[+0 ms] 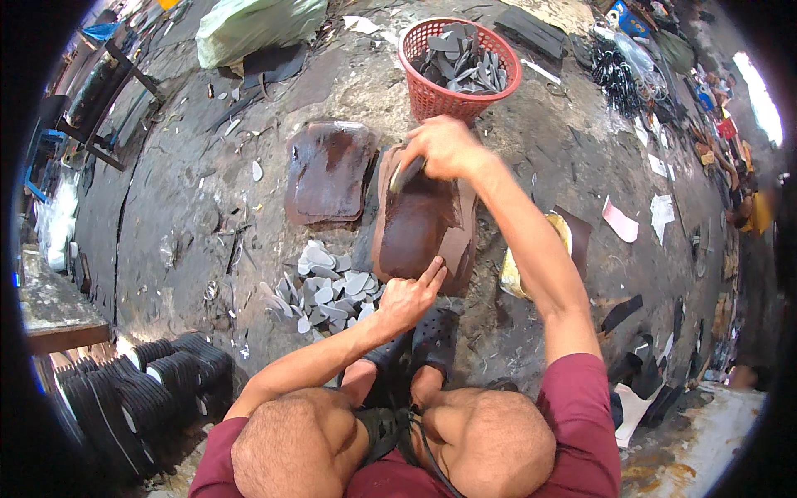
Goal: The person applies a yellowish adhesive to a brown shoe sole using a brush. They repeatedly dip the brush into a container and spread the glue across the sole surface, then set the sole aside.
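The glossy brown sheet (411,228) is lying on the floor (241,178) in front of the crouching person, with more brown material showing beyond its edges. The right hand (444,149) is holding a dark, flat-looking tool (408,175) over the far end, its fingers curling round and pinching it; the tool's exact type is not resolving. The left hand (407,300) is extending its fingers to the near edge, a fingertip touching beside a small matte brown strip (453,247); cannot tell whether the thumb is pinching anything. Handling estimate: the sheet is looking light, thin and leather-like, bendable rather than fragile; its shine is suggesting a wet or tacky, possibly slippery face, so the dry margins are seeming the better hold. Surroundings: a second brown stack (328,170) is lying close on the left, a heap of grey teardrop-shaped pieces (324,286) is crowding the near left corner, and a red perforated basket (448,104) holding similar grey pieces (465,62) is standing just beyond the right hand. A yellowish container (512,274) is sitting on the right, the right forearm partly covering it. Dark perforated clogs (436,340) are limiting room at the near edge.
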Available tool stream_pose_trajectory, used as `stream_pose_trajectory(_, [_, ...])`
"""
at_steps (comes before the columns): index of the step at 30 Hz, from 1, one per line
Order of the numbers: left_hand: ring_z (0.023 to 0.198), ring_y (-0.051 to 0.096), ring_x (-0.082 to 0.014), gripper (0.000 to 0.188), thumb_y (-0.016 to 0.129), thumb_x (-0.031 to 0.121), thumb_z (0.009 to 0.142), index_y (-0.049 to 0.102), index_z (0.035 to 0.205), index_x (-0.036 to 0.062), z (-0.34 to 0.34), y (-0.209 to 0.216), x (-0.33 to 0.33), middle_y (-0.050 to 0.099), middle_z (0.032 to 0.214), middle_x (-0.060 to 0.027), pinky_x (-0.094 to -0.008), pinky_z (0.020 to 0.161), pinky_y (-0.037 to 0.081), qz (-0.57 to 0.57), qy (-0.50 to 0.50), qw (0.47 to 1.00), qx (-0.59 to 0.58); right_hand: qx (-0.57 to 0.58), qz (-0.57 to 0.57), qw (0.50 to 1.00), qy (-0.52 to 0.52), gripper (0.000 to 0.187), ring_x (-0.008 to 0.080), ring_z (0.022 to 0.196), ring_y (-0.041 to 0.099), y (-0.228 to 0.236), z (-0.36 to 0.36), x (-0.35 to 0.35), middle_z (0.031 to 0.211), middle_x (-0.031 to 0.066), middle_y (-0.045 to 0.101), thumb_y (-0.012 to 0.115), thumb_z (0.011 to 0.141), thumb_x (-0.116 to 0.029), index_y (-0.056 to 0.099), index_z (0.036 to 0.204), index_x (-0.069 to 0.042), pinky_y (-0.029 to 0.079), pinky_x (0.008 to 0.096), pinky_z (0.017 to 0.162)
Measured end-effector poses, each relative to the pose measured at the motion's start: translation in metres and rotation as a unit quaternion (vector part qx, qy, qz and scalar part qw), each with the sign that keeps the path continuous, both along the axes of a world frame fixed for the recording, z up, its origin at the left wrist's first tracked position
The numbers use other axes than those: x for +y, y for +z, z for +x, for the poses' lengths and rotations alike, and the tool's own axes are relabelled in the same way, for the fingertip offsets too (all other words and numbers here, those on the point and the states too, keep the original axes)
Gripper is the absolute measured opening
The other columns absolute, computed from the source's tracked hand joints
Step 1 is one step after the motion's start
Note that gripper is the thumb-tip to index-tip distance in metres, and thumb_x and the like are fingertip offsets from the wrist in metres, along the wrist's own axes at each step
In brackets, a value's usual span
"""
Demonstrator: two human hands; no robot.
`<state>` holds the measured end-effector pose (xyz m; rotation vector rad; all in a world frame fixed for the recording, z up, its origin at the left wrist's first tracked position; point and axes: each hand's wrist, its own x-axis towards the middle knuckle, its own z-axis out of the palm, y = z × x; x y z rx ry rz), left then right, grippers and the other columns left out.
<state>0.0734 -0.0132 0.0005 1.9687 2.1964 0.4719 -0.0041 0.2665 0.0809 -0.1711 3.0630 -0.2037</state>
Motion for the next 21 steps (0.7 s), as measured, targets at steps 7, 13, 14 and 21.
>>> stream_pose_trajectory(7, [0.068, 0.074, -0.0251, 0.055, 0.064, 0.006, 0.080, 0.060, 0.135, 0.0051, -0.005, 0.001, 0.001, 0.056, 0.149, -0.0132, -0.0385, 0.055, 0.058, 0.014, 0.002, 1.000, -0.020, -0.119, -0.009, 0.988, -0.096, 0.046, 0.0249, 0.110, 0.068, 0.005, 0.050, 0.034, 0.109, 0.0003, 0.076, 0.066, 0.070, -0.009, 0.080, 0.104, -0.036, 0.043, 0.0431, 0.105])
stream_pose_trajectory(13, [0.065, 0.073, -0.0254, 0.051, 0.062, 0.006, 0.081, 0.062, 0.132, 0.0079, 0.003, -0.003, 0.008, 0.059, 0.146, -0.0101, -0.0402, 0.055, 0.058, 0.049, 0.010, 0.998, -0.029, -0.122, -0.128, 0.930, -0.321, 0.052, 0.0314, 0.116, 0.067, -0.017, 0.158, 0.056, 0.123, 0.0127, 0.071, 0.070, 0.086, -0.030, 0.063, 0.137, -0.034, 0.053, 0.0467, 0.095])
stream_pose_trajectory(14, [0.065, 0.073, -0.0257, 0.051, 0.063, 0.007, 0.082, 0.063, 0.132, 0.0084, 0.002, -0.006, 0.008, 0.059, 0.146, -0.0098, -0.0403, 0.055, 0.058, 0.050, 0.018, 0.998, -0.028, -0.135, -0.152, 0.929, -0.310, 0.051, 0.0317, 0.117, 0.067, -0.018, 0.166, 0.046, 0.123, 0.0124, 0.071, 0.070, 0.086, -0.030, 0.063, 0.136, -0.032, 0.053, 0.0467, 0.096])
stream_pose_trajectory(21, [0.066, 0.073, -0.0313, 0.048, 0.064, 0.009, 0.082, 0.063, 0.130, 0.0130, -0.012, 0.021, 0.014, 0.061, 0.143, -0.0064, -0.0436, 0.055, 0.058, 0.047, 0.072, 0.995, -0.059, 0.101, -0.111, 0.940, -0.305, 0.044, 0.0305, 0.109, 0.069, 0.017, 0.148, -0.038, 0.114, 0.0083, 0.075, 0.069, 0.085, -0.022, 0.068, 0.128, -0.025, 0.054, 0.0465, 0.091])
